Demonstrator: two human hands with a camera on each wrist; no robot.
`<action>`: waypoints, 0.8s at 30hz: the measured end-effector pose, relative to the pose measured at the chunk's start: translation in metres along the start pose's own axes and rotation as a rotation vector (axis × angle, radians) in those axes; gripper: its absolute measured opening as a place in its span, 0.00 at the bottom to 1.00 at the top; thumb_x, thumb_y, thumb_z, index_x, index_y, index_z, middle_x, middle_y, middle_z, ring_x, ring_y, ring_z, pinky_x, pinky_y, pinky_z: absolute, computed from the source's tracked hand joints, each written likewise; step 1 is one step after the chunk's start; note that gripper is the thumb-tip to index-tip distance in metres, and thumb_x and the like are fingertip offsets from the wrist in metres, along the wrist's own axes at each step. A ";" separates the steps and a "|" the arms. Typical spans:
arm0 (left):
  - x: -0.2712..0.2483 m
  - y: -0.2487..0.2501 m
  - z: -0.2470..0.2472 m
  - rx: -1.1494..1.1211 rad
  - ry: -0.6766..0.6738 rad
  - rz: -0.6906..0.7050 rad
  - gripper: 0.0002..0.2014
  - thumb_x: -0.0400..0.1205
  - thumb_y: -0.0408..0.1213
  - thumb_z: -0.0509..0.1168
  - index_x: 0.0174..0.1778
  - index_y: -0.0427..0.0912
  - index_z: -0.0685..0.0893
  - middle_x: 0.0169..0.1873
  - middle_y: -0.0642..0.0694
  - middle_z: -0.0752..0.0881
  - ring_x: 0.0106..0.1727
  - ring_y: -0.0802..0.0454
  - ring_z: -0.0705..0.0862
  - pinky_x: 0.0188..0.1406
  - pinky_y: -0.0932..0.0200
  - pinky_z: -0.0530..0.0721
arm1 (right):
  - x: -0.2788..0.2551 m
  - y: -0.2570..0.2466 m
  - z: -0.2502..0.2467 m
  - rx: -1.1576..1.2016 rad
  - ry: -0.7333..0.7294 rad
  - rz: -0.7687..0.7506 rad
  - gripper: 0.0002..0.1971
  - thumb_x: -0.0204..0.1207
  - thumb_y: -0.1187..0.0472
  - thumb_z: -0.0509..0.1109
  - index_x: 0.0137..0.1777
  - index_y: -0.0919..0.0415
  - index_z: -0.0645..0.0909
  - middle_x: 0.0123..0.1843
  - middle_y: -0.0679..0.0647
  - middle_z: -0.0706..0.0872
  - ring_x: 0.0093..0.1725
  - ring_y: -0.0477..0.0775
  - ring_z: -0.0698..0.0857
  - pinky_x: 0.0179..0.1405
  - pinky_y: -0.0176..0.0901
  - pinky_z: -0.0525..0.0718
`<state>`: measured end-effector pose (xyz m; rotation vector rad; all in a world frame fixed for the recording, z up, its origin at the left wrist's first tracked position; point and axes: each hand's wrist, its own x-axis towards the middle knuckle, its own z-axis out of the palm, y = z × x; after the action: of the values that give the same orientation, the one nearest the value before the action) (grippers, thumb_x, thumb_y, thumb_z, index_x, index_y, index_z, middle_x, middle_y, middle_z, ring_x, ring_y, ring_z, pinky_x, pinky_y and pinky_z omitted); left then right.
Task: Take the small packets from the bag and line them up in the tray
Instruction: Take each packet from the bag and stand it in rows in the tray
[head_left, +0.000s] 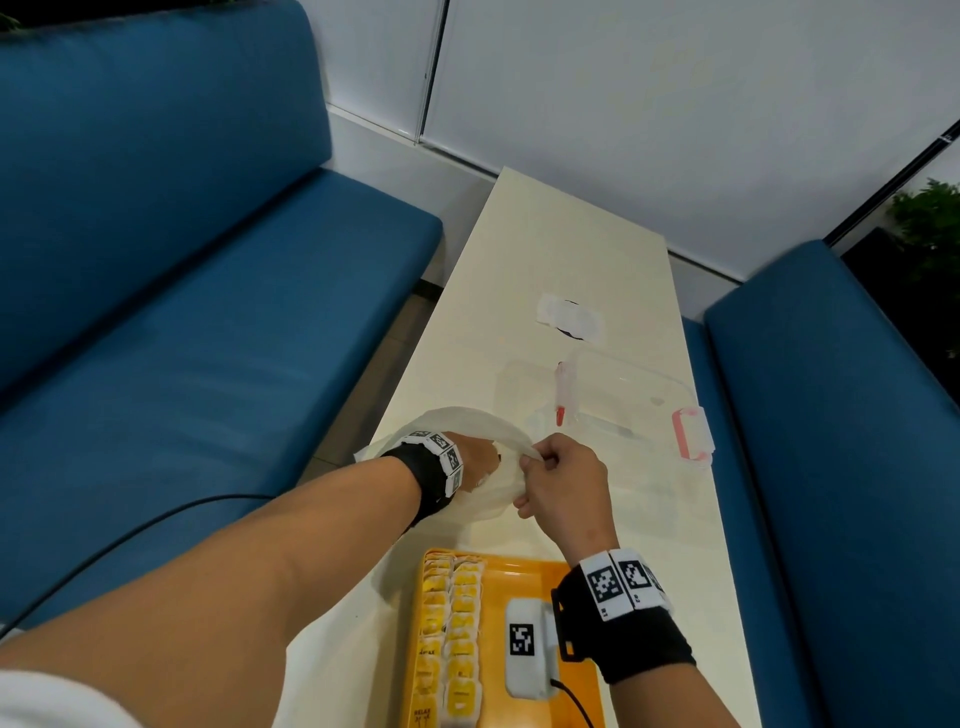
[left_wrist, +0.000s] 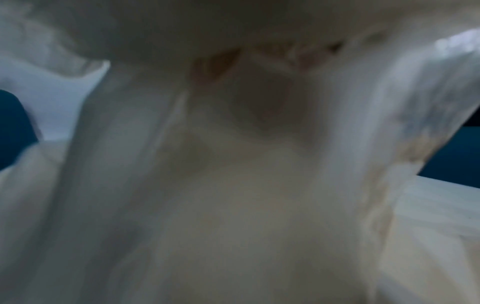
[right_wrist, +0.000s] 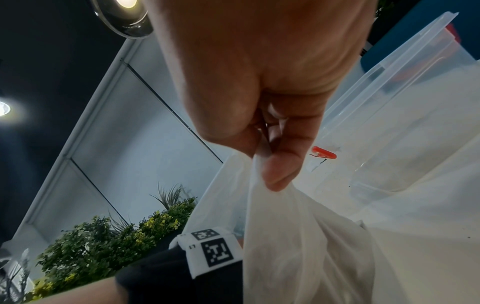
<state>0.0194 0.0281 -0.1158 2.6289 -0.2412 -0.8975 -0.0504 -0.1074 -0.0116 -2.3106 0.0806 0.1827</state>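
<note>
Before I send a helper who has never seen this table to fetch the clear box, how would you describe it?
Start from the long cream table between the two blue sofas. Past the orange tray of yellow packets and the white plastic bag, toward the table's right edge, sits the clear plastic box. It alone is see-through, with a pink latch on its right side.

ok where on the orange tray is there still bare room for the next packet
The orange tray has its left side crowded by two rows of yellow packets. Bare orange floor shows between those rows and the right rim, though the right wrist and its white camera block hang over much of it. The far table stretch beyond the clear lidded plastic box is also bare.
</note>
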 end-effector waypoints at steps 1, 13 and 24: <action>0.001 -0.001 0.000 -0.020 0.015 -0.004 0.09 0.90 0.35 0.58 0.63 0.51 0.76 0.57 0.46 0.76 0.56 0.48 0.74 0.56 0.55 0.71 | 0.000 0.000 0.000 0.000 0.010 0.001 0.07 0.81 0.68 0.65 0.41 0.65 0.81 0.30 0.60 0.88 0.20 0.50 0.85 0.20 0.32 0.80; -0.049 0.026 -0.026 -0.043 0.198 0.059 0.13 0.91 0.35 0.54 0.65 0.39 0.82 0.60 0.39 0.87 0.54 0.45 0.82 0.59 0.55 0.75 | 0.005 -0.005 -0.003 0.058 0.076 0.038 0.06 0.77 0.67 0.64 0.41 0.65 0.80 0.29 0.60 0.89 0.22 0.52 0.88 0.24 0.33 0.82; -0.095 0.019 -0.018 -0.585 0.559 0.190 0.08 0.80 0.37 0.65 0.46 0.43 0.91 0.42 0.49 0.92 0.45 0.51 0.89 0.51 0.47 0.86 | 0.011 -0.007 -0.005 0.171 0.056 0.089 0.06 0.75 0.69 0.62 0.43 0.69 0.81 0.32 0.62 0.90 0.24 0.56 0.90 0.39 0.53 0.92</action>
<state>-0.0444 0.0413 -0.0423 2.1431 -0.0632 -0.1119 -0.0382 -0.1063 -0.0051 -2.1429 0.2197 0.1500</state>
